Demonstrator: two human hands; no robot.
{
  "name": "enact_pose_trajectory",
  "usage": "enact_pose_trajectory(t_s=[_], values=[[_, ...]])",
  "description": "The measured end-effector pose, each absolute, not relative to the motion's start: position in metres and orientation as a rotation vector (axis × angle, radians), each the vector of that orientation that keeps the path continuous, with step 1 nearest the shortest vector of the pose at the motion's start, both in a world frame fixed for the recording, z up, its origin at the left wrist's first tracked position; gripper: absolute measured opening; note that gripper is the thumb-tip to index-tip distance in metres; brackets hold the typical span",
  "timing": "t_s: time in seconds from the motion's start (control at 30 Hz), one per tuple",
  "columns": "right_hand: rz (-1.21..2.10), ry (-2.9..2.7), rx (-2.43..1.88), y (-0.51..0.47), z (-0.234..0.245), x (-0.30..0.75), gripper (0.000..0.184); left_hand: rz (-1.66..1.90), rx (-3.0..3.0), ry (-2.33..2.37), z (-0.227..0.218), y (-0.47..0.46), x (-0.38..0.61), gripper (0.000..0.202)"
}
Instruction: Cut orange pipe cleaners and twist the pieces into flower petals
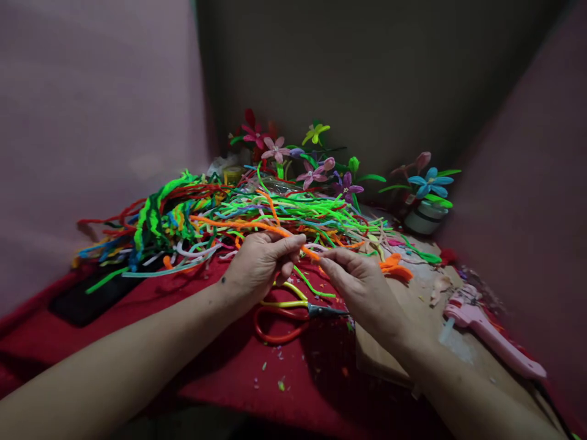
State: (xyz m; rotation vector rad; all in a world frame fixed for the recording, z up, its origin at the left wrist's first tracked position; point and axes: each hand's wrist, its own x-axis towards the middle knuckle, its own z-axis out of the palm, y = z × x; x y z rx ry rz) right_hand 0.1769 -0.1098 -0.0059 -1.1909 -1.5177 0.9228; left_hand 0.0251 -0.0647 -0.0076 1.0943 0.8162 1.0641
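An orange pipe cleaner runs between my two hands, its long free part reaching out to the left over the pile. My left hand pinches it between thumb and fingers. Close by on the right, my right hand is closed on its other end. Below them, scissors with red and yellow handles lie on the red cloth, their blades partly behind my right hand. Just past that hand sits a folded orange pipe cleaner piece.
A big heap of coloured pipe cleaners spreads behind my hands. Pipe cleaner flowers stand at the back, with a blue flower in a jar. A pink glue gun lies on cardboard at right; a dark phone-like slab lies left.
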Motion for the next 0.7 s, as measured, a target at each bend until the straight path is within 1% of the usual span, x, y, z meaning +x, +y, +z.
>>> enact_pose_trajectory(t_s=[0.2, 0.33, 0.43, 0.53, 0.63, 0.7], values=[[1.135, -1.454, -1.142, -0.109, -0.005, 0.171, 0.012, 1.036, 1.103, 0.854, -0.008, -0.065, 0.022, 0.026], [1.165, -1.464, -1.134, -0.107, -0.004, 0.166, 0.012, 0.999, 1.114, 0.857, -0.009, -0.068, 0.023, 0.028], [1.162, -1.387, -1.143, -0.105, -0.007, 0.165, 0.015, 0.993, 1.102, 0.865, -0.009, -0.070, 0.024, 0.028], [1.287, -1.283, -1.138, -0.104, -0.010, 0.167, 0.022, 0.993, 1.117, 0.860, -0.011, -0.068, 0.024, 0.026], [1.457, -1.161, -1.099, -0.105, -0.011, 0.168, 0.017, 0.974, 1.108, 0.868, -0.012, -0.066, 0.024, 0.026], [1.508, -1.100, -1.088, -0.106, -0.010, 0.168, 0.014, 0.965, 1.088, 0.879, -0.011, -0.065, 0.025, 0.027]])
